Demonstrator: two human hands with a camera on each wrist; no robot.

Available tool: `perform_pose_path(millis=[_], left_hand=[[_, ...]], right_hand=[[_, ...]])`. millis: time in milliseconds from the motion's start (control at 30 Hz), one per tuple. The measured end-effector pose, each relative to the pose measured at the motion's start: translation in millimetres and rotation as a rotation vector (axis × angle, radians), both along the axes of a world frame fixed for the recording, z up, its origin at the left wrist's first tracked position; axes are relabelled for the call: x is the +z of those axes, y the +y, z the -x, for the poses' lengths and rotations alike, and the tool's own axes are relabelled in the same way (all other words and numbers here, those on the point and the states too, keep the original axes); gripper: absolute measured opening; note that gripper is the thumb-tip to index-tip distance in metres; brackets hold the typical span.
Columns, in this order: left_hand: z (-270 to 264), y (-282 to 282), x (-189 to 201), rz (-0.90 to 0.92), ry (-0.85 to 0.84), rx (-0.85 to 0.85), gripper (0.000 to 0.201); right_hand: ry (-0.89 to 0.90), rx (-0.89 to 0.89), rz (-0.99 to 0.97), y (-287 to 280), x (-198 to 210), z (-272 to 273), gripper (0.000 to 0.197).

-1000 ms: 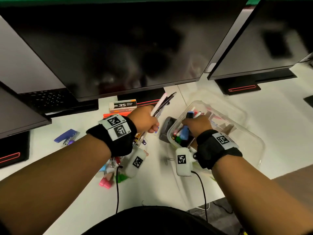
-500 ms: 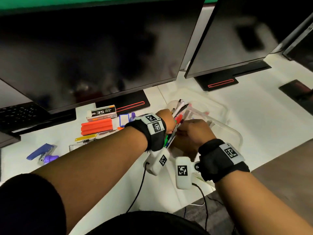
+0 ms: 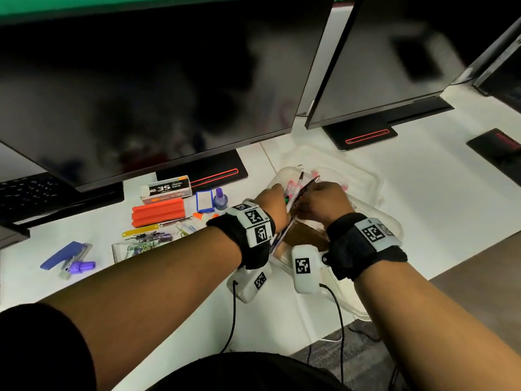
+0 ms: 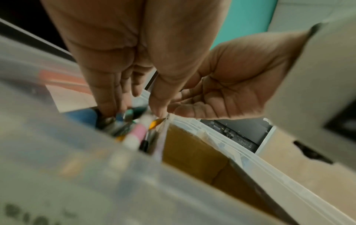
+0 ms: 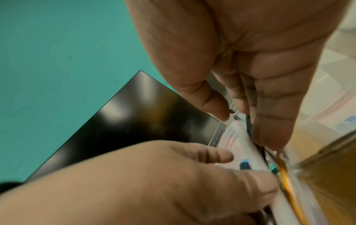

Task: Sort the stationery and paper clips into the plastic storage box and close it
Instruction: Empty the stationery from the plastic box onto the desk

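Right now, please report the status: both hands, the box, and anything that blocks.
Left hand grips pen bundle over plastic storage box. Right hand pinches the same bundle. Box open. Nothing seen blocking.

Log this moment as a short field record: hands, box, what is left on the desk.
left hand: grips a bundle of pens at the box's left end
right hand: fingers curled at the pen tips, steadying the bundle
plastic storage box: open, no lid on it
box contents: pens and markers at the left end; brown cardboard divider
left on desk: staple box, orange block, blue stapler, paper clips
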State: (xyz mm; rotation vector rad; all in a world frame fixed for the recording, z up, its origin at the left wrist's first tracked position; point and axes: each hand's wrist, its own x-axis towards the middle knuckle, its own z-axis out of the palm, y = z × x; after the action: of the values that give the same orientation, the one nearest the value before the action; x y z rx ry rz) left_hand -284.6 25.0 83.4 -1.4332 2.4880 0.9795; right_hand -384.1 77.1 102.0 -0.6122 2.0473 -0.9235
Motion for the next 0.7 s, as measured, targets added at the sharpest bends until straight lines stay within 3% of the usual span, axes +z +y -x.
perform_pose_path(millis=[100, 233, 333, 433, 500, 567, 700], left_hand=[[-12, -6, 2, 0.021, 0.082, 0.004, 0.044], [-32, -11, 6, 0.080, 0.167, -0.039, 0.037], [-48, -14, 3, 0.150, 0.118, -0.035, 0.040], [-58, -15, 2, 0.090, 0.084, 0.008, 0.042], [-62, -15, 2, 0.074, 0.069, 0.007, 0.041], [-66, -16, 1, 0.063, 0.058, 0.014, 0.041], [-73, -18, -3, -0.003, 0.080, 0.108, 0.037]], right_hand=[[0.003, -0.049, 0.024, -7, -2, 1, 0.016], [0.110, -0.043, -0.001, -15, -11, 4, 0.043], [0.189, 0.084, -0.048, -19, -15, -3, 0.032], [0.318, 0.261, -0.116, -21, -12, -16, 0.016], [0.358, 0.370, -0.190, -22, -11, -23, 0.020], [0.352, 0.450, -0.181, -25, -17, -26, 0.025], [0.235, 0.367, -0.120, -32, -21, -30, 0.026]])
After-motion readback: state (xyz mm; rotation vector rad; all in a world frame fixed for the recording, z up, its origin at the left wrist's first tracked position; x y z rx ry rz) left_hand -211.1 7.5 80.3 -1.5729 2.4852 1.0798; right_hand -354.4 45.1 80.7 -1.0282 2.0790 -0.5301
